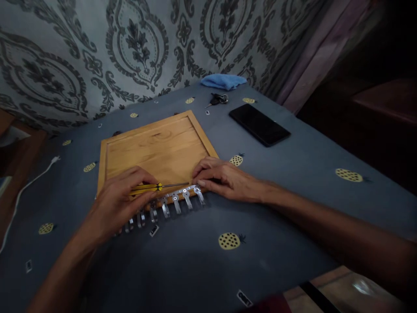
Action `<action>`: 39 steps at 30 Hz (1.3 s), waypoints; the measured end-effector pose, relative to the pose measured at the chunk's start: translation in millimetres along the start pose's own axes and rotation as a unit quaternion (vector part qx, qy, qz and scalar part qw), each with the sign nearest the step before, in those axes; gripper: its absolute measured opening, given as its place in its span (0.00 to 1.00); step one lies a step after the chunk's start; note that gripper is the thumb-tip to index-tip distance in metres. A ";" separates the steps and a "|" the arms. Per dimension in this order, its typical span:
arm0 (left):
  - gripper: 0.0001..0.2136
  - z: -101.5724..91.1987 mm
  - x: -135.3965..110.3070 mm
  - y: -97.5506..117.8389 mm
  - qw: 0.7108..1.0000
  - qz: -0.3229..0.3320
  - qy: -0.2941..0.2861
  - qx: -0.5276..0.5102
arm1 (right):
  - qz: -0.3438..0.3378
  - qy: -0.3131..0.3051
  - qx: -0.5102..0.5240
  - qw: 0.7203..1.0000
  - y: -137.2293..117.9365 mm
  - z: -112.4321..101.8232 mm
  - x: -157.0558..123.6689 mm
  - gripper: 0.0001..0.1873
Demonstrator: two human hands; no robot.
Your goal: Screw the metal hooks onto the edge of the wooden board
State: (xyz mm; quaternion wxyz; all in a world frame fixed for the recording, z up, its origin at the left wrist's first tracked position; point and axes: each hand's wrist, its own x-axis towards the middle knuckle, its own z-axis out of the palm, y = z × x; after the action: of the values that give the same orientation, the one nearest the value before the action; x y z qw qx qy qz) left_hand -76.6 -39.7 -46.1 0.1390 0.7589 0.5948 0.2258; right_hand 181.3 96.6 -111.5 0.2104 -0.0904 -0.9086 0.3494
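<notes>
A wooden board [156, 145] with a raised rim lies flat on the blue cloth. Along its near edge runs a metal hook rail [176, 201] with several hooks pointing toward me. My left hand [119, 202] is closed around a yellow-handled screwdriver [148, 188], whose shaft points right toward the rail's right end. My right hand [224, 177] rests on the board's near right corner, fingertips pressed together on the rail's right end.
A black phone [259, 124] lies to the right of the board. Keys [217, 99] and a folded blue cloth [223, 81] sit at the back by the patterned wall. A white cable [29, 182] trails on the left. A small dark piece [154, 230] lies below the hooks.
</notes>
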 end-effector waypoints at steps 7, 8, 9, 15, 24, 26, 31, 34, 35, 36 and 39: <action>0.02 0.4 11.2 18.2 0.999 0.048 0.008 -0.015 | 0.010 -0.008 0.021 1.000 -0.2 -1.8 -0.3 0.16; 0.03 1.1 12.7 20.5 0.998 0.047 0.018 -0.022 | 0.009 -0.008 0.021 1.000 -0.2 -1.9 -0.3 0.16; 0.04 2.4 14.1 23.0 0.998 0.040 0.032 -0.033 | 0.007 -0.008 0.021 1.000 -0.2 -2.0 -0.3 0.16; 0.08 20.2 21.8 34.3 0.974 -0.072 0.145 -0.158 | 0.008 -0.006 0.028 1.000 0.3 -0.7 -0.4 0.15; 0.06 29.5 17.7 33.8 0.973 -0.072 0.137 -0.173 | 0.010 -0.022 0.018 1.000 -1.4 -3.2 0.3 0.17; 0.06 27.6 16.1 35.2 0.979 -0.060 0.131 -0.147 | 0.013 -0.028 0.019 0.999 -2.1 -3.5 0.6 0.17; 0.04 22.0 13.4 37.4 0.989 -0.037 0.117 -0.077 | 0.017 -0.033 0.020 0.999 -2.7 -3.5 0.4 0.17; 0.04 20.0 12.6 38.5 0.990 -0.033 0.127 -0.061 | 0.016 -0.034 0.022 0.999 -2.2 -3.6 -0.1 0.18; 0.03 19.4 12.4 38.9 0.989 -0.032 0.130 -0.057 | 0.016 -0.034 0.022 0.999 -2.0 -3.6 -0.2 0.18; 0.03 18.9 12.3 39.3 0.989 -0.029 0.132 -0.052 | 0.016 -0.034 0.021 0.999 -1.9 -3.5 -0.1 0.18; 0.03 17.3 11.7 40.6 0.990 -0.018 0.132 -0.037 | 0.015 -0.033 0.020 0.999 -2.4 -3.5 0.2 0.18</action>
State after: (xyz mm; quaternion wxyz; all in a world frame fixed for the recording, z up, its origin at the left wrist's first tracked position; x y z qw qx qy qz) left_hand -31.4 -37.8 -39.4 0.0915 0.7054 0.6130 0.3438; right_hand 182.6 96.9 -107.5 0.1769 -0.0881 -0.9062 0.3738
